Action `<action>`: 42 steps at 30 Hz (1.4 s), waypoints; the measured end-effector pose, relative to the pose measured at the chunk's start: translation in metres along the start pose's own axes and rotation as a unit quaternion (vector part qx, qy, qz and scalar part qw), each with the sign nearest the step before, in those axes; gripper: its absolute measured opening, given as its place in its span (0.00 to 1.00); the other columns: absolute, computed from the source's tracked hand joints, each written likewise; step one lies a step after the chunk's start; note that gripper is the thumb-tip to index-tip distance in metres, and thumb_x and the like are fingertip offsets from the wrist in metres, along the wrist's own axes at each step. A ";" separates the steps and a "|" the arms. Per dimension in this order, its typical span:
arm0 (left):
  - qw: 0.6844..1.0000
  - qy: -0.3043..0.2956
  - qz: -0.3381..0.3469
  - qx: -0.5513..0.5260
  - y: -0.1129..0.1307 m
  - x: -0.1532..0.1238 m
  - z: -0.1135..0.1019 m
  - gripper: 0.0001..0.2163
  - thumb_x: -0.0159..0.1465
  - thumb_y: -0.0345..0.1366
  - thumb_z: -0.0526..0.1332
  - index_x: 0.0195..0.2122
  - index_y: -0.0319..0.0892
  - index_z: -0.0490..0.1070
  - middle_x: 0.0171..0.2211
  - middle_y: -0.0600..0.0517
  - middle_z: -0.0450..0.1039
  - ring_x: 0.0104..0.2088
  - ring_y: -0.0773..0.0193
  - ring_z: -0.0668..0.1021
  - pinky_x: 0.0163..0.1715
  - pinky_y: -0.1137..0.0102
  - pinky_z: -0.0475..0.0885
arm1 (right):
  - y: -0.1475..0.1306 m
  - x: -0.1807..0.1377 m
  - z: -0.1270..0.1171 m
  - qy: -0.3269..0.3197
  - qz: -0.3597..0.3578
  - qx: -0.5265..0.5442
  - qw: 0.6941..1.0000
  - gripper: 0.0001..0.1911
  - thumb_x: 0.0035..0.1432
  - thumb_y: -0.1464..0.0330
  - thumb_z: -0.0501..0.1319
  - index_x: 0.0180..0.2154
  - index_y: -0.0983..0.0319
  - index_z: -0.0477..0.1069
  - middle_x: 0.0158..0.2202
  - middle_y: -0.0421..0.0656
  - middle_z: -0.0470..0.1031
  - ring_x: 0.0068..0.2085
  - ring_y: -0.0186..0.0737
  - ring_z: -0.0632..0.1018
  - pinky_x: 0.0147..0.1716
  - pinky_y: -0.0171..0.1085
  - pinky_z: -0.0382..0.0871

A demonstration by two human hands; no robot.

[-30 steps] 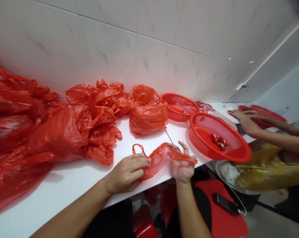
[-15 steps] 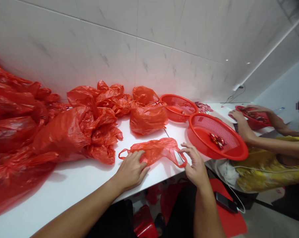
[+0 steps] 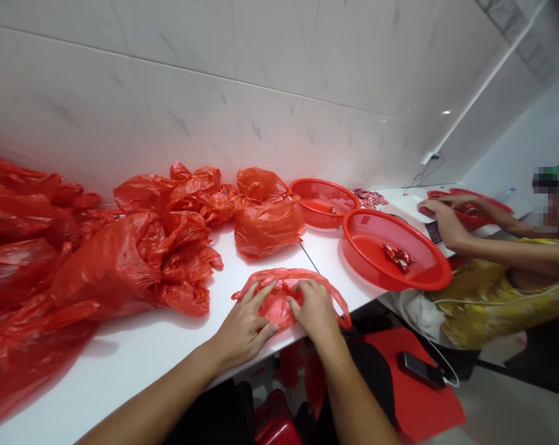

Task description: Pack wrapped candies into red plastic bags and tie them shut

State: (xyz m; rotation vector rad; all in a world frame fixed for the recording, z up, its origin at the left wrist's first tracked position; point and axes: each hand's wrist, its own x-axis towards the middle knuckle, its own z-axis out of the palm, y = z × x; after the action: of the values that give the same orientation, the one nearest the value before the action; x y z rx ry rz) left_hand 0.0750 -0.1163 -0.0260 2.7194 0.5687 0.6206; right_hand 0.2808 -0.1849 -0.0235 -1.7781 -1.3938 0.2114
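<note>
Two hands are flat on one red bag (image 3: 286,290) at the near edge of the white table (image 3: 135,346), and the head view, the only one, shows it all. The left hand (image 3: 242,327) has its fingers (image 3: 254,295) spread wide, pressing the film down; the right hand (image 3: 314,309) lies beside it, fingers together and palm down, pinching nothing. A handle loop (image 3: 344,309) pokes out on the right, just over the table's edge.

That bag looks feather-light, limp and slick, the sort that slides and puffs up rather than lying flat. The handle loops or the mouth's rim look like the surest places to grip; the crumpled middle would likely just bunch.

Behind, a heap of red bags (image 3: 121,259) runs along the tiled wall. To the right sits a red basket (image 3: 422,281) with shiny wrapped sweets (image 3: 397,255), another basket (image 3: 323,201) behind. Further right, a co-worker's hand (image 3: 443,219) is at a third basket (image 3: 480,204).
</note>
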 end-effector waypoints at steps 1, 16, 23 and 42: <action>1.000 0.002 -0.025 -0.005 -0.002 0.002 -0.002 0.19 0.73 0.41 0.57 0.28 0.45 0.82 0.72 0.52 0.61 0.72 0.39 0.61 0.69 0.37 0.60 | 0.010 0.004 0.000 -0.028 0.011 -0.024 0.999 0.09 0.51 0.77 0.66 0.32 0.58 0.73 0.36 0.46 0.75 0.41 0.49 0.74 0.47 0.46 0.67; 0.996 0.020 -0.091 -0.013 -0.041 0.024 0.015 0.25 0.58 0.33 0.62 0.58 0.42 0.68 0.59 0.41 0.73 0.60 0.43 0.74 0.61 0.48 0.71 | 0.067 -0.022 -0.114 0.275 0.146 0.323 0.894 0.27 0.58 0.56 0.71 0.54 0.56 0.67 0.24 0.33 0.76 0.23 0.40 0.80 0.23 0.34 0.73; 0.995 0.001 -0.095 -0.019 -0.043 0.022 0.016 0.33 0.58 0.34 0.63 0.66 0.41 0.61 0.65 0.37 0.68 0.66 0.40 0.70 0.67 0.44 0.66 | 0.170 0.013 -0.169 0.259 0.419 0.456 0.741 0.23 0.58 0.46 0.65 0.37 0.58 0.65 0.22 0.41 0.75 0.24 0.43 0.82 0.13 0.28 0.63; 0.996 0.004 -0.081 0.029 -0.035 0.017 0.013 0.33 0.56 0.35 0.65 0.65 0.42 0.67 0.71 0.36 0.52 0.70 0.31 0.61 0.67 0.35 0.59 | -0.014 -0.012 -0.156 0.010 0.217 0.667 0.713 0.13 0.54 0.66 0.64 0.42 0.57 0.81 0.41 0.45 0.87 0.40 0.53 0.87 0.52 0.63 0.78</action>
State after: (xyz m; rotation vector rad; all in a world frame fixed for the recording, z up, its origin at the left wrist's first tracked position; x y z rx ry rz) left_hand 0.0848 -0.0804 -0.0444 2.6905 0.8122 0.5817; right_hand 0.3585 -0.2743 0.0797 -0.7530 -0.3969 1.1213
